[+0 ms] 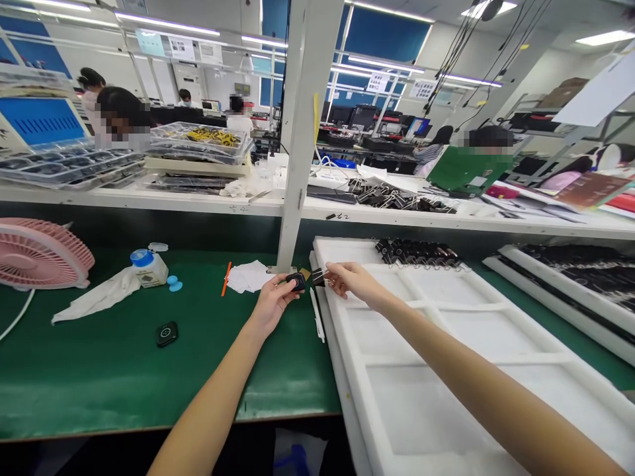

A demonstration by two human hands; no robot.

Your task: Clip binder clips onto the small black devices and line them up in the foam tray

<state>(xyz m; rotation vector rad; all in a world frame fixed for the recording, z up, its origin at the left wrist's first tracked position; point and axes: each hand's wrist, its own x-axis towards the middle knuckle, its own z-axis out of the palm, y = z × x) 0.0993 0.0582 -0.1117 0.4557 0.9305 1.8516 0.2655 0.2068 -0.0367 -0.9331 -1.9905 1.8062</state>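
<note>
Near the white post, my left hand point(274, 301) grips a small black device point(296, 282) with rounded corners. Just to its right, my right hand point(347, 279) pinches a black binder clip point(318, 276) by its wire handles, above the edge of the white foam tray point(357, 377). A small gap separates the clip from the device. On the green mat point(119, 377), a second black device point(167, 334) with a round mark lies to the left. More black clips point(419, 252) stand in a row at the tray's far end.
A pink fan point(42, 254), a white bottle with a blue cap point(149, 268) and a white cloth point(99, 296) are at the left. White tissue point(248, 276) and an orange stick point(226, 279) lie beside the post point(292, 165). Another loaded tray point(570, 291) is at the right.
</note>
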